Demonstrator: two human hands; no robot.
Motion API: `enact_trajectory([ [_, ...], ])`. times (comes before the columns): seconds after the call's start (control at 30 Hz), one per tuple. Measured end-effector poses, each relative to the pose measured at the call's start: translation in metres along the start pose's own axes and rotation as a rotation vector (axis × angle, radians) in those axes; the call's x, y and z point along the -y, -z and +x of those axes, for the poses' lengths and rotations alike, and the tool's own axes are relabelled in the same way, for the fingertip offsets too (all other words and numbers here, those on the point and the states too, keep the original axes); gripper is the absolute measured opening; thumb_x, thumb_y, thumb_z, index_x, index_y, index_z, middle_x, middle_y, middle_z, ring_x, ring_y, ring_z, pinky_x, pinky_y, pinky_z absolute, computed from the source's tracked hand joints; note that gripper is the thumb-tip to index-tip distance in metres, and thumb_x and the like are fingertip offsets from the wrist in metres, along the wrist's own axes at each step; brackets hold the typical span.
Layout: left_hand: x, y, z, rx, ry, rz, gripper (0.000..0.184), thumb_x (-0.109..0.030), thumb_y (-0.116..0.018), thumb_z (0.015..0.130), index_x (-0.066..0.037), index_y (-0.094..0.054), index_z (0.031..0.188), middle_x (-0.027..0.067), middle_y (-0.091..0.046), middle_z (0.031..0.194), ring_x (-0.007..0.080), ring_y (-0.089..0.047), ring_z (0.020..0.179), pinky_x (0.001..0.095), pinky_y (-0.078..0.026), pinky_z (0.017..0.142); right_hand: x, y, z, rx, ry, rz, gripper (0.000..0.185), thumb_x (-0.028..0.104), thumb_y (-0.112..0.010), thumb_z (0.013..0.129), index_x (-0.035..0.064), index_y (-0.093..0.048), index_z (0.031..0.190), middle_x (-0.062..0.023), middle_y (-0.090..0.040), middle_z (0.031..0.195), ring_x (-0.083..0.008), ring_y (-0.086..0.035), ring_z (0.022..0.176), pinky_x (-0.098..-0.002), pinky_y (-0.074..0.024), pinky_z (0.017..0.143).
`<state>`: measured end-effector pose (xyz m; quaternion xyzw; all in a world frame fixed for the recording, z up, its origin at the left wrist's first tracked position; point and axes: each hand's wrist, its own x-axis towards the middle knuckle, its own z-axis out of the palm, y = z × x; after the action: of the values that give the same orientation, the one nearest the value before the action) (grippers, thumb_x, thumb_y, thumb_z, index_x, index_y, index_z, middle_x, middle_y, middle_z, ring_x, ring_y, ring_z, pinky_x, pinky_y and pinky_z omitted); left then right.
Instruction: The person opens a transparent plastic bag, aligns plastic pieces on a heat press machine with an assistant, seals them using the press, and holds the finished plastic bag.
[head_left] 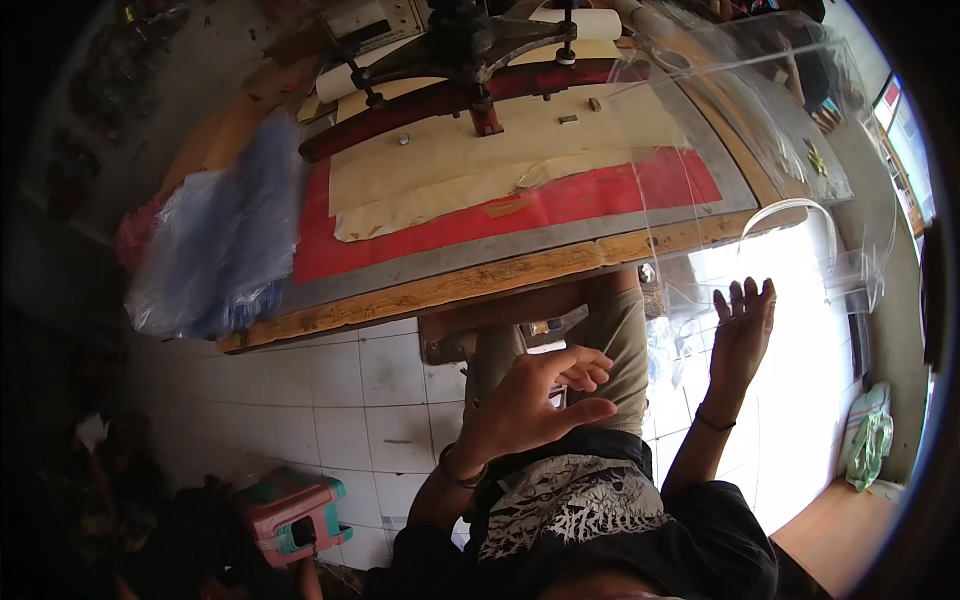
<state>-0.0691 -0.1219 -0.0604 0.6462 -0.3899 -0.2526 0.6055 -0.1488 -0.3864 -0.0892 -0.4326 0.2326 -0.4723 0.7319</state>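
Observation:
My left hand [540, 395] is over my lap, its fingers and thumb apart and nothing in it. Out to the right, my right hand [745, 325] is raised with spread fingers, just below a clear plastic sheet or bag [680, 190] with a white curved handle [790, 205]. Whether its fingertips touch the plastic cannot be made out. In front of me, a press with a dark red bar [420, 100] stands over a tan sheet [430, 165] on a red sheet [400, 245]. Bluish clear plastic [215, 250] is heaped at the table's left end, partly blurred.
The wooden table edge [440, 293] runs across in front of me. Small metal pieces [569, 120] lie on the tan sheet. A pink and green stool [300, 520] stands on the tiled floor at lower left, beside a dark figure. A green bag [870, 445] is at far right.

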Motion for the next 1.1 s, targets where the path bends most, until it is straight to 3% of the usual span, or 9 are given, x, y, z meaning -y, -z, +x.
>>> enact_trajectory([
  [0.1, 0.045, -0.041, 0.018, -0.207, 0.15, -0.539, 0.059, -0.043, -0.071, 0.086, 0.003, -0.057, 0.121, 0.0147, -0.067, 0.105, 0.0221, -0.069, 0.092, 0.0327, -0.054, 0.084, -0.025, -0.001, -0.03, 0.143, -0.179, 0.051, 0.034, 0.024, -0.056, 0.099, 0.0018, -0.045, 0.122, -0.0162, -0.055, 0.113, -0.0307, -0.062, 0.104, -0.0472, -0.0546, 0.089],
  [0.3, 0.066, -0.042, 0.028, -0.127, 0.242, -0.634, 0.034, -0.021, -0.053, 0.1, 0.009, -0.056, 0.115, 0.0165, -0.069, 0.098, 0.0224, -0.07, 0.089, 0.0327, -0.057, 0.083, -0.048, 0.002, -0.07, 0.247, -0.382, -0.044, 0.04, 0.025, -0.058, 0.097, 0.0014, -0.042, 0.125, -0.0242, -0.055, 0.119, -0.0307, -0.062, 0.106, -0.0431, -0.0554, 0.087],
  [0.43, 0.067, -0.02, 0.021, -0.174, 0.303, -0.61, 0.025, -0.015, -0.052, 0.1, 0.007, -0.058, 0.11, 0.0191, -0.07, 0.096, 0.0243, -0.071, 0.087, 0.0342, -0.057, 0.083, -0.044, 0.031, -0.068, 0.365, -0.356, 0.063, 0.058, 0.04, -0.053, 0.098, 0.0033, -0.035, 0.138, -0.0233, -0.053, 0.127, -0.0318, -0.06, 0.108, -0.0428, -0.0567, 0.084],
  [0.57, 0.075, -0.003, 0.011, -0.122, 0.298, -0.64, 0.021, -0.01, -0.048, 0.099, 0.007, -0.057, 0.106, 0.0242, -0.066, 0.11, 0.0303, -0.068, 0.098, 0.0392, -0.055, 0.09, -0.021, 0.066, -0.034, 0.23, -0.424, 0.462, 0.087, 0.069, -0.026, 0.094, 0.0024, -0.021, 0.149, -0.0282, -0.045, 0.136, -0.0396, -0.059, 0.109, -0.0469, -0.0575, 0.079],
  [0.7, 0.07, 0.001, 0.015, -0.01, 0.276, -0.701, 0.024, -0.006, -0.047, 0.098, 0.008, -0.054, 0.116, 0.0262, -0.06, 0.122, 0.0306, -0.064, 0.11, 0.0413, -0.053, 0.095, 0.011, 0.094, -0.009, 0.604, -0.443, 0.457, 0.111, 0.081, -0.033, 0.084, -0.0067, -0.011, 0.148, -0.0407, -0.032, 0.14, -0.0553, -0.048, 0.119, -0.063, -0.0507, 0.086],
  [0.77, 0.074, 0.001, 0.015, -0.029, 0.237, -0.751, 0.028, -0.005, -0.047, 0.098, 0.008, -0.051, 0.122, 0.0257, -0.061, 0.121, 0.0311, -0.064, 0.109, 0.0417, -0.054, 0.095, 0.024, 0.1, 0.001, 0.675, -0.451, 0.41, 0.116, 0.081, -0.039, 0.081, -0.0108, -0.013, 0.146, -0.0412, -0.039, 0.134, -0.0525, -0.055, 0.112, -0.0632, -0.0525, 0.084],
  [0.87, 0.063, 0.004, 0.019, -0.069, 0.298, -0.68, 0.035, -0.009, -0.05, 0.098, 0.008, -0.048, 0.128, 0.0257, -0.062, 0.118, 0.0333, -0.065, 0.105, 0.044, -0.054, 0.091, 0.034, 0.104, 0.005, 0.572, -0.382, -0.143, 0.084, 0.049, -0.06, 0.088, -0.0113, -0.031, 0.139, -0.0321, -0.059, 0.116, -0.0416, -0.068, 0.091, -0.045, -0.0623, 0.068],
  [1.0, 0.07, 0.004, 0.022, -0.063, 0.258, -0.612, 0.033, -0.013, -0.051, 0.1, 0.006, -0.05, 0.126, 0.0238, -0.063, 0.116, 0.032, -0.065, 0.105, 0.0428, -0.055, 0.091, 0.034, 0.104, 0.014, 0.531, -0.579, -0.324, 0.051, 0.01, -0.067, 0.084, -0.0046, -0.045, 0.127, -0.0279, -0.06, 0.117, -0.0408, -0.068, 0.093, -0.0437, -0.0612, 0.075],
  [1.1, 0.074, 0.005, 0.022, -0.044, 0.208, -0.58, 0.027, -0.012, -0.052, 0.099, 0.006, -0.054, 0.12, 0.0226, -0.064, 0.114, 0.0306, -0.066, 0.105, 0.0408, -0.056, 0.09, 0.031, 0.103, 0.008, 0.583, -0.556, -0.254, 0.055, 0.011, -0.071, 0.082, -0.0019, -0.045, 0.129, -0.0305, -0.059, 0.118, -0.0416, -0.068, 0.094, -0.0487, -0.0594, 0.078],
])
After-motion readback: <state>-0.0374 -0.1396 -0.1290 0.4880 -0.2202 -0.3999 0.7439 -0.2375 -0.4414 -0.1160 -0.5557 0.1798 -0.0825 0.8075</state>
